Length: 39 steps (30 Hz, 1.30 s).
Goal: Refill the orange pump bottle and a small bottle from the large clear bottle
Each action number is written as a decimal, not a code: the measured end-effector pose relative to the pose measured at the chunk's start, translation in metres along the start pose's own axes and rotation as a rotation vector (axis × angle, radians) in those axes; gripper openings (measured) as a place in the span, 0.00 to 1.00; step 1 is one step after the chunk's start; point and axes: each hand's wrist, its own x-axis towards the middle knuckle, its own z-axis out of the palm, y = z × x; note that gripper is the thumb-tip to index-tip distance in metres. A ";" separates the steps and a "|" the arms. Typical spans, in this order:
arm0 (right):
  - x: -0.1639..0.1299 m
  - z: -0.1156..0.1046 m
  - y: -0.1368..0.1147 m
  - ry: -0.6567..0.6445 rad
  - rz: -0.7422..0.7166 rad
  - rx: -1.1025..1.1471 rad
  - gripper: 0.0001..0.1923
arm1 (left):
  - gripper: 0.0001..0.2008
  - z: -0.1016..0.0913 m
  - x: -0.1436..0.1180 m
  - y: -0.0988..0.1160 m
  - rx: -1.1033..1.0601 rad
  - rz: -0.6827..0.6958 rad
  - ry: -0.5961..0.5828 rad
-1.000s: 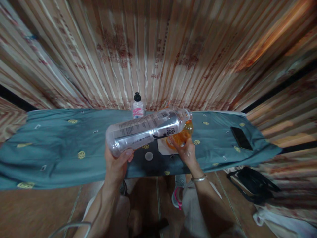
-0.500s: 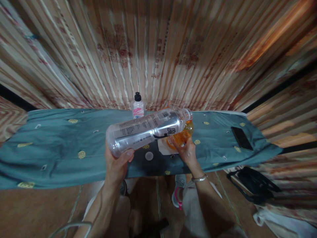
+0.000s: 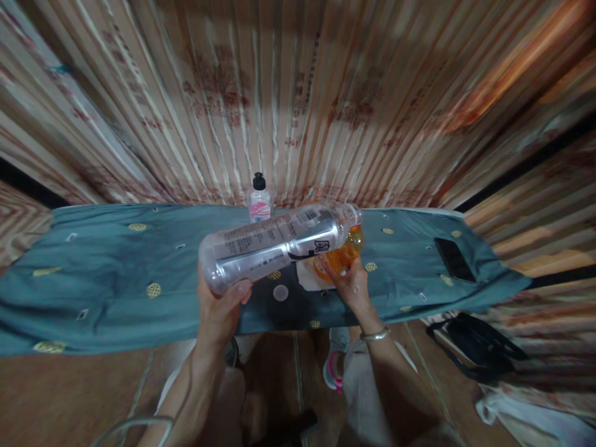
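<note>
Fingers, left: wrapped around the base of the big clear bottle [image 3: 279, 244], thumb tip showing on its near side; a firm clasp by the left hand [image 3: 218, 310].
Fingers, right: curled against the near side of the orange cup [image 3: 342, 254], gripping it; the fingertips are partly hidden by the bottle.
Bottle: tipped almost level, base at 8 o'clock, open neck at 2 o'clock, mouth right over the cup's rim.
Cup: stands on a white napkin [image 3: 305, 276] on the blue cloth [image 3: 102, 279], near the table's middle.
Spill risk: the bottle is held only at its base, so the neck could swing and send water past the rim onto cloth and napkin.
Tip risk: the bottle's neck may knock the cup if the right hand [image 3: 351, 287] loosens.
Overflow risk: the cup looks small beside the bottle; a steeper tilt could flood it.
Arms: both forearms reach up from 6 o'clock, left wrist bent back under the base, right wrist straight, with a bracelet [image 3: 374, 336].
Around: small capped bottle [image 3: 259, 200] at 12 o'clock, bottle cap [image 3: 280, 292] between the hands, phone [image 3: 454, 259] at 3 o'clock.
</note>
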 end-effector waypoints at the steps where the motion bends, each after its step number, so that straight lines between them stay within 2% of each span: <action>1: 0.000 0.000 0.000 -0.001 0.000 -0.003 0.45 | 0.38 0.000 0.000 0.000 -0.004 0.007 -0.001; 8: -0.001 0.000 0.001 0.000 -0.005 -0.003 0.41 | 0.37 0.003 -0.001 0.002 -0.007 -0.017 0.019; 21: 0.001 0.001 0.006 0.021 -0.055 -0.007 0.43 | 0.40 0.003 -0.001 0.004 -0.011 -0.048 0.041; 33: 0.002 0.001 0.008 0.014 -0.038 -0.011 0.43 | 0.37 0.002 0.000 -0.001 -0.012 0.001 0.012; 39: 0.000 0.000 0.002 0.012 -0.017 -0.026 0.43 | 0.39 0.002 -0.001 0.000 -0.014 -0.020 0.024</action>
